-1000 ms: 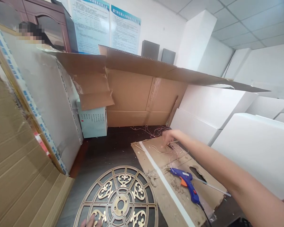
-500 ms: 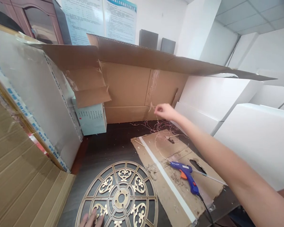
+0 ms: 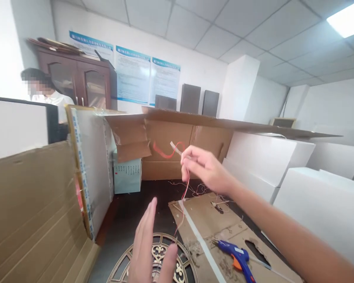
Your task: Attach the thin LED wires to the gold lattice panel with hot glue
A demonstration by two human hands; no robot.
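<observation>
My right hand (image 3: 205, 167) is raised in the middle, its fingers closed on a thin red-and-white wire (image 3: 183, 202). The wire's upper ends stick out to the left of the fingers, and its lower length hangs toward my left hand (image 3: 146, 247). That hand is open, fingers stretched upward and thumb apart, in front of a round bronze-coloured openwork disc (image 3: 122, 267) lying on the dark table. My left hand hides much of the disc. A blue glue gun (image 3: 236, 251) with an orange trigger lies to the right on a cardboard sheet (image 3: 224, 224).
Loose tangled wires (image 3: 202, 190) lie behind the sheet. A large cardboard piece (image 3: 168, 171) stands at the back beside a pale blue box (image 3: 126, 184). White boxes (image 3: 262, 153) line the right, cardboard (image 3: 32, 212) the left. A person (image 3: 54, 98) is at far left.
My right hand has drawn a wire up from the tangle toward me. My left hand has lifted off the disc and opened. The view has tilted upward.
</observation>
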